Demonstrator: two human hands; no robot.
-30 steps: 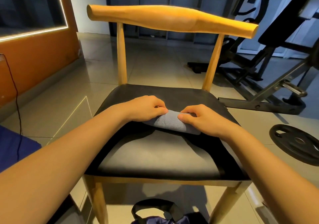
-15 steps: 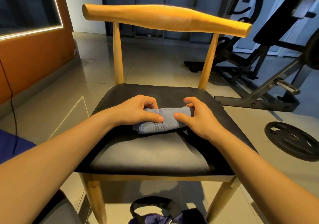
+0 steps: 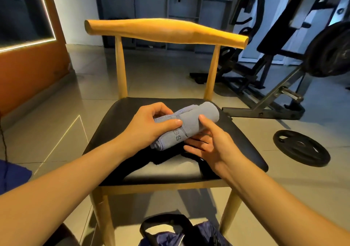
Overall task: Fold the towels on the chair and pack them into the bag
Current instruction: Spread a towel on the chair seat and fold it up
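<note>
From my head camera: my left hand (image 3: 151,127) grips a rolled grey-blue towel (image 3: 204,111), thumb on top and fingers curled over its far side, lifted just above the black seat of a wooden chair (image 3: 240,143). My right hand (image 3: 210,145) lies flat, palm up, beneath the roll, thumb touching it. A dark bag (image 3: 191,235) sits on the floor at the near edge.

The towel (image 3: 191,124) is soft, matt cloth with a stitched hem. The chair (image 3: 166,31) is smooth, satin wood — its seat (image 3: 117,132) black and leather-like, faintly shiny. The floor (image 3: 161,75) is glossy tile; the bag (image 3: 204,233) thin, crinkled fabric; the plate (image 3: 301,147) matt black.
</note>
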